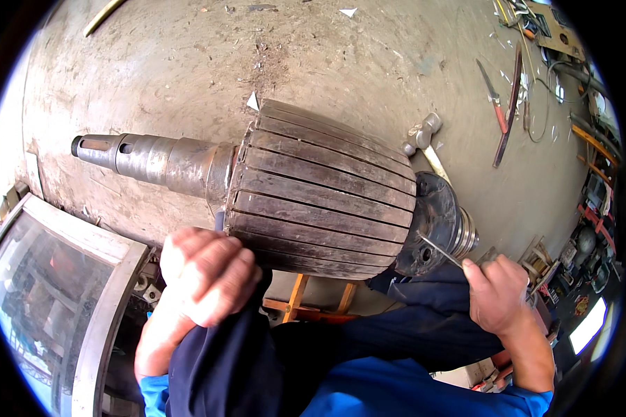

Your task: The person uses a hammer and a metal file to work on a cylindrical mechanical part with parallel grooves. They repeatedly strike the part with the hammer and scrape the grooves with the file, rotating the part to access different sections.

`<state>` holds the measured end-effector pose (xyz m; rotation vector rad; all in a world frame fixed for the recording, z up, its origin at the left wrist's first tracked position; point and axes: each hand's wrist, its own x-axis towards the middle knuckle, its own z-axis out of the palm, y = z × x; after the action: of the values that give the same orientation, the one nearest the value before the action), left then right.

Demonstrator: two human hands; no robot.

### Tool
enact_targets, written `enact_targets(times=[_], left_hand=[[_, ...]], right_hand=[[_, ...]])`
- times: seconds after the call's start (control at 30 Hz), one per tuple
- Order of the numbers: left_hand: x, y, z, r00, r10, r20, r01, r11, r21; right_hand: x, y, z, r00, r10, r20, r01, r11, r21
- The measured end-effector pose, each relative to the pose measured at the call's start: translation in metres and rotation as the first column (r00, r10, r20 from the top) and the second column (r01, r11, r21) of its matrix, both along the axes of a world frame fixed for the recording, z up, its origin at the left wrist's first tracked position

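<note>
A large motor rotor (320, 194) with a dark slotted core lies across in front of me. Its stepped steel shaft (181, 163) points left; a dark round flange (435, 222) with holes sits at its right end. My right hand (497, 292) is closed around a thin metal rod (439, 250), whose tip reaches the flange's face. Beside the core's lower left edge, my left hand (209, 274) is curled into a fist over my knee. Whatever it holds, if anything, is hidden by the fingers.
A hammer (428, 142) lies behind the flange. Farther right on the floor are a red-handled knife (495, 101) and a dark flat strip (511, 104). A white-framed glass panel (108, 320) stands at left. Below the rotor shows an orange wooden stool (295, 299). Tools and clutter line the right side.
</note>
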<state>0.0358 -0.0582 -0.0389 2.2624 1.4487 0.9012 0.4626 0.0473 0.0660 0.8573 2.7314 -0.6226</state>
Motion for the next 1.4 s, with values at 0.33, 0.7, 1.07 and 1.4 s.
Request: enact_targets(times=[0.33, 0.7, 1.07, 1.4], left_hand=[[0.026, 0.012, -0.015, 0.919, -0.382, -0.097, 0.38, 0.924, -0.041], [0.025, 0.007, -0.024, 0.926, -0.362, -0.104, 0.361, 0.932, -0.025], [0.022, 0.019, -0.011, 0.886, -0.443, -0.139, 0.439, 0.896, -0.063], [0.031, 0.028, -0.015, 0.89, -0.42, -0.177, 0.416, 0.907, -0.057]], right_hand=[[-0.041, 0.021, -0.045, 0.974, 0.022, -0.227, -0.035, 0.998, -0.053], [-0.179, 0.042, -0.095, 0.893, 0.003, -0.45, -0.073, 0.988, -0.138], [-0.02, 0.05, -0.044, 0.993, 0.106, -0.044, -0.113, 0.967, -0.227], [-0.042, 0.059, -0.051, 0.966, -0.11, -0.234, 0.035, 0.952, -0.303]])
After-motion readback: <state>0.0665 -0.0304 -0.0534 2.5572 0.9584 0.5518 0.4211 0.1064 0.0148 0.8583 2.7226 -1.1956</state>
